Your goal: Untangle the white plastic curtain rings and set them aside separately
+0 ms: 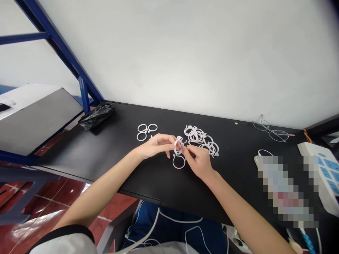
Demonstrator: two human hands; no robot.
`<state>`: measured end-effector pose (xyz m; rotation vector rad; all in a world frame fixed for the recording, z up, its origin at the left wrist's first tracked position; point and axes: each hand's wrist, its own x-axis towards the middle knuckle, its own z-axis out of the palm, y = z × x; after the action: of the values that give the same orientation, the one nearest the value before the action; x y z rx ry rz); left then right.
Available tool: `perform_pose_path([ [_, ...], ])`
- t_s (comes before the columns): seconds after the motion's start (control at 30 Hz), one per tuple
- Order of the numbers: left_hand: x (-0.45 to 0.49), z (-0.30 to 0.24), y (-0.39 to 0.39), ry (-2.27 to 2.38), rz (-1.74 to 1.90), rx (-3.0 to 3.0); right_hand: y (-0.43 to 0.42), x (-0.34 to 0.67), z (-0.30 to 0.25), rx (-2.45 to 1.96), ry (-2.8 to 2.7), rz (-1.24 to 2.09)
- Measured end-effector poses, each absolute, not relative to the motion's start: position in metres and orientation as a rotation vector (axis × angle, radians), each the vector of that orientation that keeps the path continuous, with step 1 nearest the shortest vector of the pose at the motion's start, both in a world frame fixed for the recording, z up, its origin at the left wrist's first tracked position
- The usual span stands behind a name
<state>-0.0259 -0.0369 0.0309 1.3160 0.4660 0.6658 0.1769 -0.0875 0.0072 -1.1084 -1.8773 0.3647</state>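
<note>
Between the fingers of my left hand (pixel 155 146) and my right hand (pixel 199 159) is a small bunch of white curtain rings (pixel 178 141). My left thumb and fingers grip the bunch from the left. The right thumb and forefinger pinch it from the other side, partly hiding the rings. Just below the fingertips is another white ring (pixel 179 168); I cannot tell whether it is linked to the bunch. Beyond my right hand, a loose pile of similar rings (pixel 196 137) covers part of the black table. Several more rings (pixel 146 131) lie grouped past my left hand, one partly covered by it.
On the black table (pixel 106 151), a crumpled black plastic bag (pixel 96 116) lies at the far left. Eyeglasses (pixel 278 135), a blurred-out phone-like object (pixel 286 194) and a white power strip (pixel 321 169) are at the right. A white wall (pixel 185 63) rises behind. Cables cross my lap.
</note>
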Motion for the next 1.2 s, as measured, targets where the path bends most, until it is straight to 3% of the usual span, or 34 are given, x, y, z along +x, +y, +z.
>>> perform_pose_path([
  [0.23, -0.032, 0.032, -0.037, 0.394, 0.582, 1.087, -0.090, 0.176, 0.008, -1.075, -1.763, 0.465],
  [0.57, -0.031, 0.026, -0.034, 0.416, 0.590, 1.057, -0.087, 0.177, 0.007, -0.923, -1.850, 0.293],
  [1.2, -0.026, 0.025, -0.033, 0.519, 0.617, 1.075, -0.087, 0.176, 0.005, -0.850, -1.853, 0.268],
])
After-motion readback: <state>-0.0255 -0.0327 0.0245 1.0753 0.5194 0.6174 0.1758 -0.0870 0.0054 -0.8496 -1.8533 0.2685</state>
